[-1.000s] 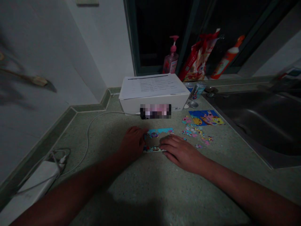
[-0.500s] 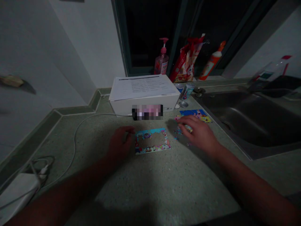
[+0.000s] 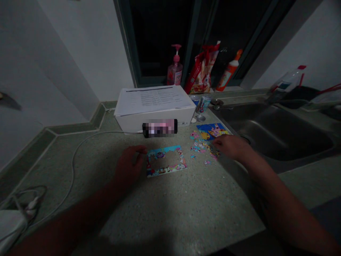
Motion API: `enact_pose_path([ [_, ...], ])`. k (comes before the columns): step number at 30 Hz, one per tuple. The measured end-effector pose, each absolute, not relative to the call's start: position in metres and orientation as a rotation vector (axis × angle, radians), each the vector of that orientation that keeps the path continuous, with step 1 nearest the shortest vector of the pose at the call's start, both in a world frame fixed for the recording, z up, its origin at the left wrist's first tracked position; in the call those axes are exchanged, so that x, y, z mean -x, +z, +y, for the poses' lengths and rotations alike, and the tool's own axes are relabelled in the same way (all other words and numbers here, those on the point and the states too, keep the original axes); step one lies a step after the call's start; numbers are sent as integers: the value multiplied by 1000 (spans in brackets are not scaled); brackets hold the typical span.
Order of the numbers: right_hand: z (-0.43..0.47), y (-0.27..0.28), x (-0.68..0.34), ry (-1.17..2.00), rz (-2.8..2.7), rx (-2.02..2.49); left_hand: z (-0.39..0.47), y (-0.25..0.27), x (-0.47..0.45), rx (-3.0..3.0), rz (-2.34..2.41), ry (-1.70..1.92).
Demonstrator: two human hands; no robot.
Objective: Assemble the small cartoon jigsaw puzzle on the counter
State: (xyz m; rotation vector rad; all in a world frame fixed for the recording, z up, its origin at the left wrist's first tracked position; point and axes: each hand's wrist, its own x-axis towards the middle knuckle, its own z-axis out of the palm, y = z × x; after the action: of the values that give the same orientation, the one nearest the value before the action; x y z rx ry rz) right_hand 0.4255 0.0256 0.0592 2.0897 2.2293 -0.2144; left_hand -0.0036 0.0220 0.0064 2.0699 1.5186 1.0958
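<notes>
A jigsaw puzzle (image 3: 163, 172) lies flat on the counter, its colourful border joined and its middle showing bare counter. My left hand (image 3: 130, 164) rests at the puzzle's left edge, thumb and fingers apart, with nothing visible in it. To the right is a heap of loose jigsaw pieces (image 3: 200, 146), with one piece (image 3: 207, 162) lying a little nearer to me. My right hand (image 3: 231, 146) is at the right side of the heap, fingertips drawn together; whatever is between them is too small to make out. Behind the heap, partly covered by that hand, lies a blue cartoon picture card (image 3: 210, 131).
A white box (image 3: 157, 119) topped by a printed sheet (image 3: 157, 97) stands behind, with a cabled phone (image 3: 160, 128) leaning against it. Small tins (image 3: 204, 104) stand beside the box. A steel sink (image 3: 277, 135) is on the right; a pump bottle (image 3: 175, 73) stands by the window.
My right hand has moved right, off the middle of the loose pieces, uncovering more of them. My left hand stays beside the puzzle. The whole view has shifted slightly.
</notes>
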Motion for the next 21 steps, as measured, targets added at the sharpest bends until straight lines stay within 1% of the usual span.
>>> enact_pose_path([
  [2,26,63,-421,-231,2189,-2030,22,7,3,-2073,1508,1092],
  [10,29,61,-416,-329,2112,-2101,22,11,2,-2091,1512,1053],
  [16,29,60,-412,-240,2116,-2154,22,7,3,-2090,1513,1060],
  [21,32,53,-415,-262,2150,-2133,22,4,3,-2098,1496,1090],
])
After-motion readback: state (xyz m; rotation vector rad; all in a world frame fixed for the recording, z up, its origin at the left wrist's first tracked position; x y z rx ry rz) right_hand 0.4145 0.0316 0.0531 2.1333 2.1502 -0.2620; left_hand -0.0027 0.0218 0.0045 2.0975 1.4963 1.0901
